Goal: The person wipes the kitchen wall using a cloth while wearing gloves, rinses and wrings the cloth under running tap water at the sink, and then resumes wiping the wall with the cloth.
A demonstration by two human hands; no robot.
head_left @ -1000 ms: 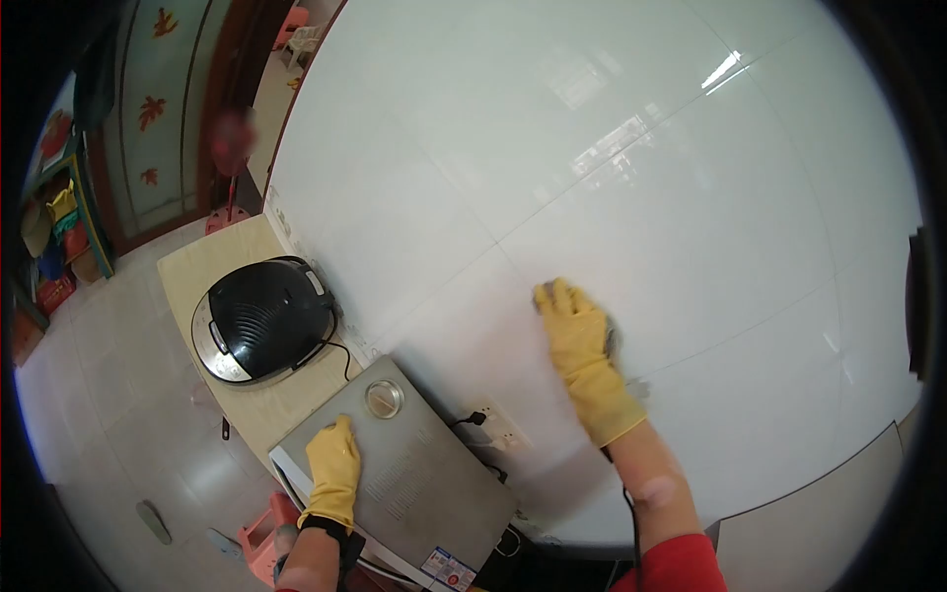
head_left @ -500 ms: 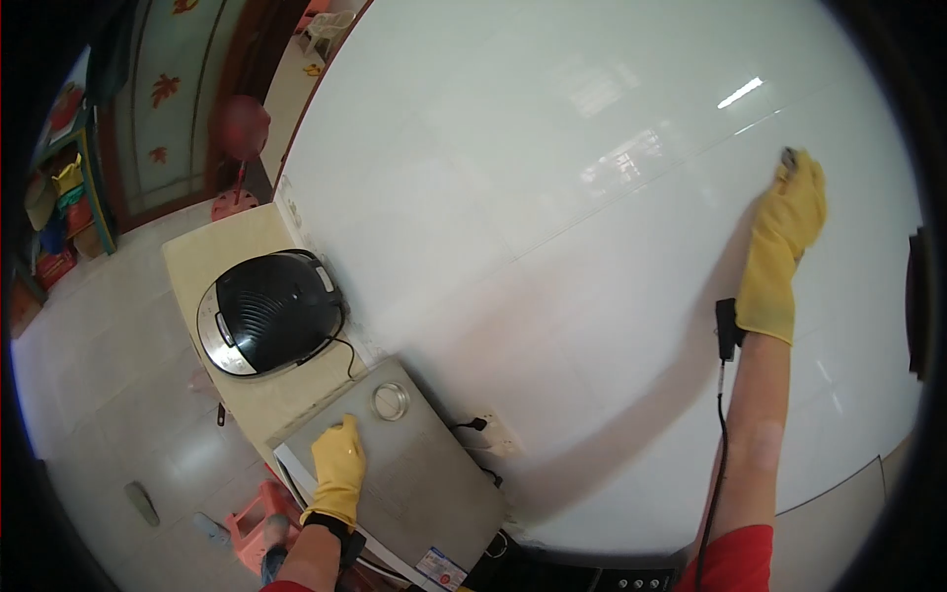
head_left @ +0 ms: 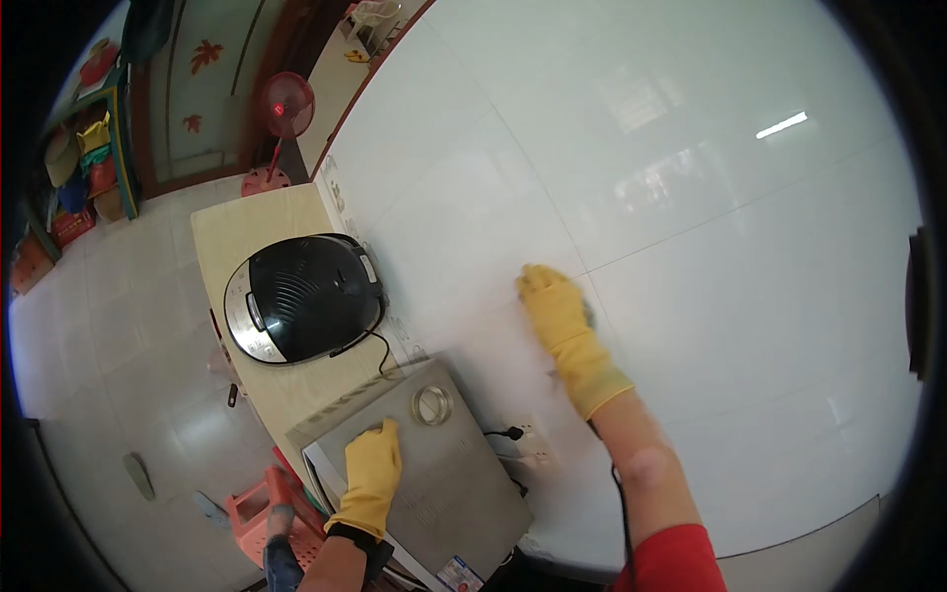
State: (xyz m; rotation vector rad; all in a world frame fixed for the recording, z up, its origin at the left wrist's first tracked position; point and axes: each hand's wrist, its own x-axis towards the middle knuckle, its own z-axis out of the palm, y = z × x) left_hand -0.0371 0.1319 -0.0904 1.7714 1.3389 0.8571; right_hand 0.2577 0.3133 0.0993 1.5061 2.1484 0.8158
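My right hand (head_left: 562,326), in a yellow rubber glove, presses against the white tiled wall (head_left: 710,326), slightly blurred. Its fingers are closed, and a bit of something grey (head_left: 590,314) shows beside the glove; its kind is unclear. My left hand (head_left: 373,474), gloved in yellow too, rests closed on top of a grey metal box-shaped appliance (head_left: 449,483). What lies under those curled fingers, if anything, is hidden. Near the left hand a small round clear-looking dish or ring (head_left: 432,405) sits on the appliance.
A black rice cooker (head_left: 311,296) with a cord stands on a pale wooden counter (head_left: 261,212). Plugs sit in a wall socket (head_left: 533,444). Below are a pink plastic stool (head_left: 261,508) and slippers (head_left: 138,476). Farther back are a red fan (head_left: 288,104) and a shelf (head_left: 123,148).
My right hand has swept across the wall from the far upper right to lower left, nearer the rice cooker. My left hand stays on the appliance. The view has shifted a little.
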